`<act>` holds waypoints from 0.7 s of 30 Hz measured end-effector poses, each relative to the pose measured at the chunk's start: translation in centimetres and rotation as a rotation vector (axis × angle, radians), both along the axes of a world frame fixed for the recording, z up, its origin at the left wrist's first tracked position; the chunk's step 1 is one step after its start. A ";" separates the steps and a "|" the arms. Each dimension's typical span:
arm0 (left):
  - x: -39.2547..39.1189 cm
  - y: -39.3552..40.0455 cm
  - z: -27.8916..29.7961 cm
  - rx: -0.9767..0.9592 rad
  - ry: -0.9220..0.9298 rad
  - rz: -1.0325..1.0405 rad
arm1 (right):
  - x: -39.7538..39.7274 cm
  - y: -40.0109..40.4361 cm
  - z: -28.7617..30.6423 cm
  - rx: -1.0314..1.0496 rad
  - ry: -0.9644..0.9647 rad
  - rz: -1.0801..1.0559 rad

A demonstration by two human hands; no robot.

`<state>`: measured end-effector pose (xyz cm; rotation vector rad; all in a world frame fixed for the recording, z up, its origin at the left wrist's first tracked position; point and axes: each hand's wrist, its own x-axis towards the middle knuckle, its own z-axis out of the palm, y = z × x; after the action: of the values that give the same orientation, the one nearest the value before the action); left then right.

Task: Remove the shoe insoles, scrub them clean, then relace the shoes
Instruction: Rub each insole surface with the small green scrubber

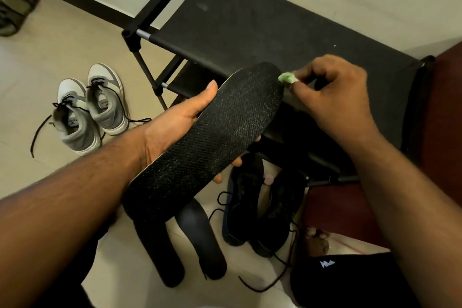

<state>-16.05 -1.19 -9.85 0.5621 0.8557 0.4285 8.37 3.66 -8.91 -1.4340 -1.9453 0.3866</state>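
My left hand [175, 125] grips a long black insole [212, 137] from below, thumb along its left edge, textured face up. My right hand [335, 90] pinches a small green and white scrubber [287, 78] at the insole's toe end. Two more black insoles [200, 240] lie on the floor below. A pair of black shoes [260, 205] with loose laces stands to their right. A grey and white pair of shoes [87, 105] with untied black laces sits on the floor at left.
A black shoe rack [250, 22] stands against the wall behind the hands. A dark red piece of furniture [445, 112] is at the right edge. Olive sandals [15, 2] lie at the top left. My black-clad knee [337, 280] is at the bottom right.
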 end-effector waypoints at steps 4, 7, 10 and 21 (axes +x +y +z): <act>0.1 0.1 0.2 0.014 0.017 0.030 | -2.9 -2.4 1.1 -0.080 0.194 0.305; 0.4 -0.1 0.4 -0.049 0.023 0.052 | -5.3 -4.6 0.6 -0.244 0.136 0.534; 0.8 -0.6 0.3 -0.049 0.039 0.002 | -5.7 -4.6 0.0 -0.287 0.212 0.449; 1.1 -0.7 -0.3 0.021 0.114 -0.094 | -1.7 -0.1 -0.9 -0.266 0.589 -0.392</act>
<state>-15.00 -1.85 -10.19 0.6479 0.9311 0.3222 6.72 3.60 -9.79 -1.5961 -1.1477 0.7987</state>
